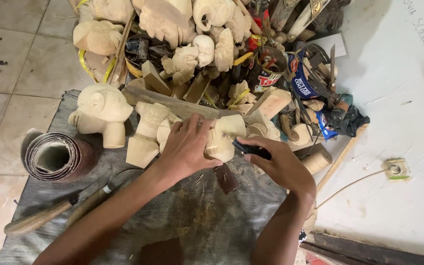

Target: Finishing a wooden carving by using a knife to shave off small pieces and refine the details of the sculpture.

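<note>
Grey cloth mat (212, 221): left hand (185, 147) clasps pale unfinished wood carving (224, 140), right hand (276, 164) at its four o'clock pinching slim dark-handled tool (246, 148).

pale carving (224, 140): middle hidden under left hand (185, 149). dark tool (249, 148): handle buried in right hand (280, 167) (tip blurred). top carvings (163, 17): cut by frame edge. both forearms cropped below.

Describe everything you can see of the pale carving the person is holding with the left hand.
The pale wood carving looks unfinished, cream-coloured and unpainted, with rounded, blocky forms. It lies on the grey cloth among other carvings. The left hand covers its left side, fingers spread over the top. The right hand holds a dark tool whose tip meets its right side.
</note>
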